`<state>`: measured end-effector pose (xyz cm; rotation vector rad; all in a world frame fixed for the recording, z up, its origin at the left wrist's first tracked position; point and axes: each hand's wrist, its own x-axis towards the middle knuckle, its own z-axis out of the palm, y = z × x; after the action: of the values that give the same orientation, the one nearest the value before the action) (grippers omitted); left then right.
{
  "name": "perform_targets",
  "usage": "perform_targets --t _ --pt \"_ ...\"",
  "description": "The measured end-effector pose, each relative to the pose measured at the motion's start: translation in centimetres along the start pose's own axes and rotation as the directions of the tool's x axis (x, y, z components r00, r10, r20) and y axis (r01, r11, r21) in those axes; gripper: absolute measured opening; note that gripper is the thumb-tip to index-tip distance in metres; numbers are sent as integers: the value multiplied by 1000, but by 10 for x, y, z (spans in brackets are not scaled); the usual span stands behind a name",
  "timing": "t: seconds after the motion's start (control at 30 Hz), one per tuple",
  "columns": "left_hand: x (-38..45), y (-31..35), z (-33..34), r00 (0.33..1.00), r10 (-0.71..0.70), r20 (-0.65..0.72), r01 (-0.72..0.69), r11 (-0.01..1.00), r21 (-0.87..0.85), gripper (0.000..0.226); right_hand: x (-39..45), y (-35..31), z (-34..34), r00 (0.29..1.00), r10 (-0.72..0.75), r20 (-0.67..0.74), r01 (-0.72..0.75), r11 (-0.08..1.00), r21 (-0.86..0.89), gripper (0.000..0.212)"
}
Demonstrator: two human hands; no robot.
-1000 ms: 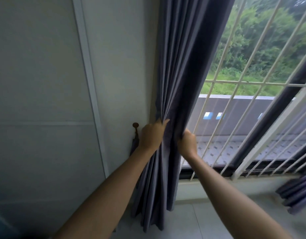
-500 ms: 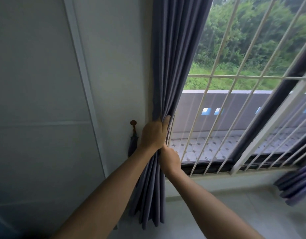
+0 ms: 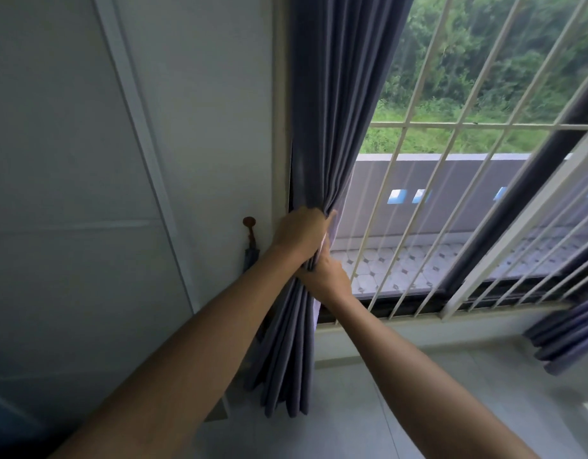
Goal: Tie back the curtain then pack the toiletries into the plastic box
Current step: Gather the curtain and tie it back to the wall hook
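- The wall (image 3: 70, 160) is pale and fills the left side.
- The window (image 3: 484, 94) has white bars (image 3: 415, 125) across it, with green trees outside.
- The curtain (image 3: 329, 94) is grey-blue and hangs at the left edge of the window, bunched into one thick bundle.
- The left hand (image 3: 299, 235) wraps around the bundle, fingers curled tight on the cloth.
- The right hand (image 3: 325, 274) sits just under the left hand, touching it, and grips the same folds.
- A small brown hook (image 3: 249, 223) sticks out of the wall, just left of the hands.
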<state>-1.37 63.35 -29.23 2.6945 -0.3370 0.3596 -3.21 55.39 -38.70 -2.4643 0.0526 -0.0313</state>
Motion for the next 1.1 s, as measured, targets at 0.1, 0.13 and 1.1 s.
perform_targets --t 0.1,0.13,1.1 --pt "3 7 7 996 -75 55 81 991 -105 59 8 12 -3 998 26 -56 -28 999 -45 84" --pt "5 8 9 992 -99 75 108 984 -139 58 10 15 -5 998 18 -65 -21 999 -50 78" --pt "24 46 51 897 -412 -160 318 853 -414 43 46 138 8 920 -332 211 367 916 -160 21"
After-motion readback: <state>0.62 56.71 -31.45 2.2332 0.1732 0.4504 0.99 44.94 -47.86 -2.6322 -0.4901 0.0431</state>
